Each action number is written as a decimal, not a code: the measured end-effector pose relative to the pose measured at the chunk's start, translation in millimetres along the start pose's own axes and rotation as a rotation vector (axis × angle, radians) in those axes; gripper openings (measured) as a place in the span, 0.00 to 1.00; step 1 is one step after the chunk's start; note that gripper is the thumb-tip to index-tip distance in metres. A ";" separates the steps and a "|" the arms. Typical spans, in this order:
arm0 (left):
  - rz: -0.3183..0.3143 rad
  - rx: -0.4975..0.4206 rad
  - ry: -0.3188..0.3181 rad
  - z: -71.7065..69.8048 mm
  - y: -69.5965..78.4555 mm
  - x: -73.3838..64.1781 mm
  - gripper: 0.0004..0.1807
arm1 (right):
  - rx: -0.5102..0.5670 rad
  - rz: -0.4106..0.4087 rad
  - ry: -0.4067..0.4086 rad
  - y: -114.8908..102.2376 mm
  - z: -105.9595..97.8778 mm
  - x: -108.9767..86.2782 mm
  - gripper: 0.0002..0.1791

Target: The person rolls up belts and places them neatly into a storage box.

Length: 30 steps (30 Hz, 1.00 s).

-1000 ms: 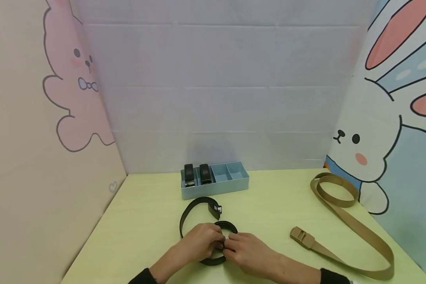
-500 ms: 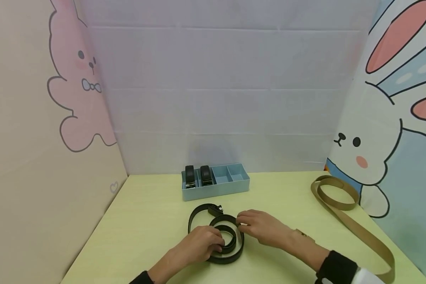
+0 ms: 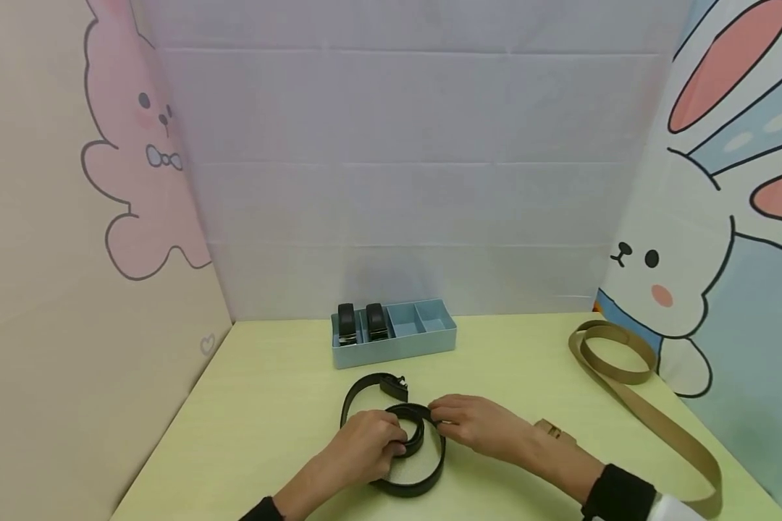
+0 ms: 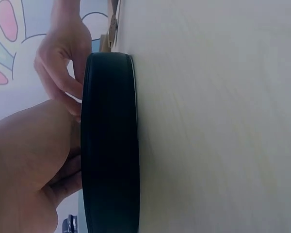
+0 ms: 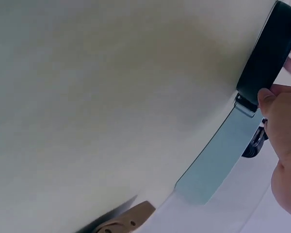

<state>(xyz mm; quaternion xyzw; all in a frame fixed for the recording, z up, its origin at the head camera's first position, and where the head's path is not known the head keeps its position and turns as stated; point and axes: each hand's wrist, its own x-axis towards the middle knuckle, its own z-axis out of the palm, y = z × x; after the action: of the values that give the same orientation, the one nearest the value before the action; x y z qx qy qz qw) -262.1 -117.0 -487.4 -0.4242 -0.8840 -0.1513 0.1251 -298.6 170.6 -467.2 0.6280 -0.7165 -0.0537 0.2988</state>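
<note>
A black belt (image 3: 409,491) stands on edge on the table, partly wound into a spiral, its buckle end (image 3: 394,387) curving away at the back left. My left hand (image 3: 368,441) pinches the small inner coil; its fingertips are partly hidden behind the band in the left wrist view. With thumb and fingers my right hand (image 3: 478,423) pinches the loop at its back right side. In the right wrist view the right thumb and fingers (image 5: 265,99) meet the band's upper edge.
At the back stands a light blue divided box (image 3: 397,352) with two rolled black belts (image 3: 376,320) in its left compartments. A tan webbing belt (image 3: 665,420) lies loosely curled on the right, its buckle (image 3: 555,432) beside my right forearm.
Both hands were close together over the coil; my right hand has shifted right and back along the loop. The inner coil now sits against the loop's back side.
</note>
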 end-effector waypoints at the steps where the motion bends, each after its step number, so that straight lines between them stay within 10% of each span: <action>1: -0.010 0.003 0.004 0.5 0.3 0.6 0.10 | 0.005 -0.004 0.013 -3.3 -0.3 1.6 0.12; 30: -0.033 -0.188 -0.012 1.6 4.1 1.2 0.05 | 0.153 0.215 0.133 -43.4 5.5 29.1 0.16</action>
<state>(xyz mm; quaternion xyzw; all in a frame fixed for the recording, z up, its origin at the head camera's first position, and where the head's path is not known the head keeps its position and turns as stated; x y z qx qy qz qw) -259.8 -113.1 -487.8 -0.4203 -0.8736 -0.2331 0.0770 -264.7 133.0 -480.9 0.5706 -0.7604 0.0753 0.3010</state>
